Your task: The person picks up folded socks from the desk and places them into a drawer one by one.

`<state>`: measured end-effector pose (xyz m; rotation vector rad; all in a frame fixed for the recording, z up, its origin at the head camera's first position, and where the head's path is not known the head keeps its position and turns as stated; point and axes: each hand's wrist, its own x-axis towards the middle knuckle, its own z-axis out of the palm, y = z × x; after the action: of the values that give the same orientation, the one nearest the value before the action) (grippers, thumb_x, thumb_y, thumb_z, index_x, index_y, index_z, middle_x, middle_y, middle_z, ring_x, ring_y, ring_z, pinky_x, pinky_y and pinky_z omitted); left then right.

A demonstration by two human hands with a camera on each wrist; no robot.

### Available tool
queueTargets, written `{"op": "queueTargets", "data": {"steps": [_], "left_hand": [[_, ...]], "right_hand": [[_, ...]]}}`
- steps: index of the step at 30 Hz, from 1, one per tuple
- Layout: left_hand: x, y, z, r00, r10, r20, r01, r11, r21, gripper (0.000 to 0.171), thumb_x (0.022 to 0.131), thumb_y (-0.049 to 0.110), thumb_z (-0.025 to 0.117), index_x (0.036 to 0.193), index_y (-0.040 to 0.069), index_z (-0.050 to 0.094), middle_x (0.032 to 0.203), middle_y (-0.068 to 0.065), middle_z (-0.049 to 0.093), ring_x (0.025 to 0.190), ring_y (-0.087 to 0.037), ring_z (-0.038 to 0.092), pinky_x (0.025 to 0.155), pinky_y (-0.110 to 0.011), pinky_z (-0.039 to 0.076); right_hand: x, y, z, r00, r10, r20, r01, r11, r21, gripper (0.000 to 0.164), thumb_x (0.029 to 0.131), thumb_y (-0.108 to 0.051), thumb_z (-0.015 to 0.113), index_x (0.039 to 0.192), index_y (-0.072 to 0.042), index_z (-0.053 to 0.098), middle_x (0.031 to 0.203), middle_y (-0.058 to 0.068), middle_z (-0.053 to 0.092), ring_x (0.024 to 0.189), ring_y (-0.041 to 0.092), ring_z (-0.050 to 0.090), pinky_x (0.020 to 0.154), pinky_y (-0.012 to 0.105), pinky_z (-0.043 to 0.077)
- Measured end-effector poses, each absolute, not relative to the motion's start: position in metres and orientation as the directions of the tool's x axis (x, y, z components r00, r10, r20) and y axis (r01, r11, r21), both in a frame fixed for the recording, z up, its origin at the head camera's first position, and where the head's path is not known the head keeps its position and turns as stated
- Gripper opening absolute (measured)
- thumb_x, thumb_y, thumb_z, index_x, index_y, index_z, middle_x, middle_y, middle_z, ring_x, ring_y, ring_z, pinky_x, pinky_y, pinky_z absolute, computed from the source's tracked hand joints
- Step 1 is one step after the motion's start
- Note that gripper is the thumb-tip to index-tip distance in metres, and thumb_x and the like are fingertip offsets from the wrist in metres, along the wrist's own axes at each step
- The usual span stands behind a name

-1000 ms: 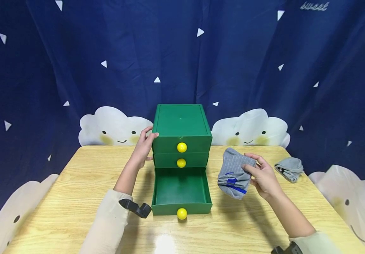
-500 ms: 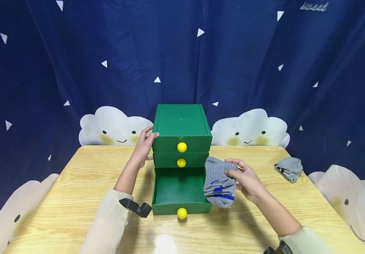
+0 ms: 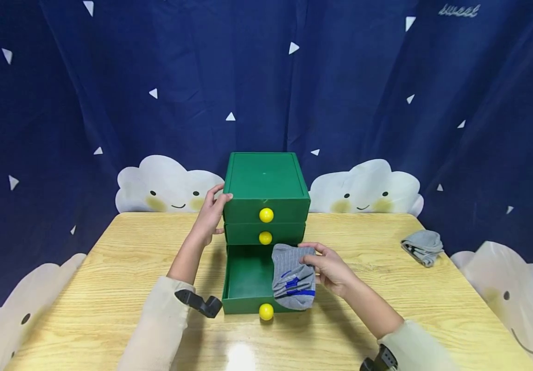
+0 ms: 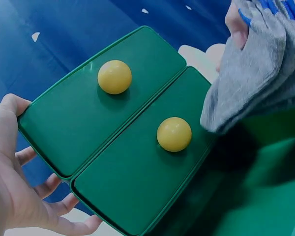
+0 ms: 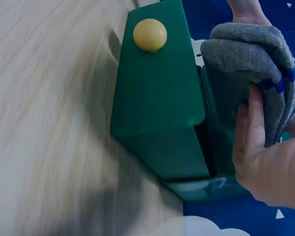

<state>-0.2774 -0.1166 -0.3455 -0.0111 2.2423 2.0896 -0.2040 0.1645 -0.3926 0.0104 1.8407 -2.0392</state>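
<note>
A folded pair of grey socks point(image 3: 294, 281) with blue stripes hangs over the right part of the open bottom drawer point(image 3: 246, 305). My right hand point(image 3: 333, 270) pinches its right edge, thumb in front; the right wrist view shows the fingers against the layered socks point(image 5: 246, 64). The drawer belongs to a small green drawer cabinet point(image 3: 266, 175) with yellow knobs. My left hand point(image 3: 208, 216) rests against the cabinet's upper left side, its thumb at the front corner. In the left wrist view its fingers are spread along the side.
Another folded grey pair of socks point(image 3: 424, 246) lies at the right side of the wooden table point(image 3: 145, 247). The cabinet's upper two drawers point(image 4: 137, 162) are closed. A dark blue curtain point(image 3: 266, 77) with white clouds hangs behind the table.
My right hand has carried the grey socks leftward and slightly down, from beside the cabinet to over the bottom drawer. My left hand and the cabinet stay where they were.
</note>
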Motion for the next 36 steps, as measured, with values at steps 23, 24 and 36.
{"op": "queueTargets", "data": {"steps": [23, 24, 36], "left_hand": [[-0.275, -0.118, -0.347, -0.997, 0.054, -0.058, -0.053, 0.08, 0.995, 0.06, 0.091, 0.044, 0.045, 0.145, 0.034, 0.021, 0.15, -0.01, 0.025, 0.138, -0.033, 0.027, 0.091, -0.069, 0.036], [-0.276, -0.118, -0.347, -0.997, 0.055, -0.055, -0.051, 0.082, 0.995, 0.06, 0.092, 0.044, 0.045, 0.146, 0.034, 0.021, 0.15, -0.01, 0.025, 0.138, -0.033, 0.027, 0.091, -0.069, 0.036], [-0.276, -0.119, -0.346, -0.997, 0.065, -0.05, -0.044, 0.085, 0.995, 0.06, 0.092, 0.044, 0.044, 0.146, 0.034, 0.02, 0.15, -0.011, 0.025, 0.138, -0.033, 0.027, 0.091, -0.07, 0.036]], "right_hand": [[-0.229, 0.106, -0.429, -0.909, -0.241, -0.339, 0.384, -0.169, -0.908, 0.046, 0.092, -0.005, 0.045, 0.136, 0.003, 0.036, 0.079, -0.003, 0.06, 0.067, 0.004, 0.059, 0.059, 0.019, 0.052], [-0.231, 0.103, -0.43, -0.911, -0.231, -0.34, 0.383, -0.171, -0.908, 0.046, 0.091, -0.004, 0.045, 0.135, 0.003, 0.037, 0.079, -0.002, 0.06, 0.068, 0.005, 0.059, 0.06, 0.02, 0.052], [-0.244, 0.084, -0.437, -0.907, -0.198, -0.373, 0.395, -0.09, -0.914, 0.034, 0.085, -0.002, 0.053, 0.118, 0.004, 0.048, 0.076, 0.0, 0.059, 0.067, 0.008, 0.059, 0.061, 0.023, 0.053]]}}
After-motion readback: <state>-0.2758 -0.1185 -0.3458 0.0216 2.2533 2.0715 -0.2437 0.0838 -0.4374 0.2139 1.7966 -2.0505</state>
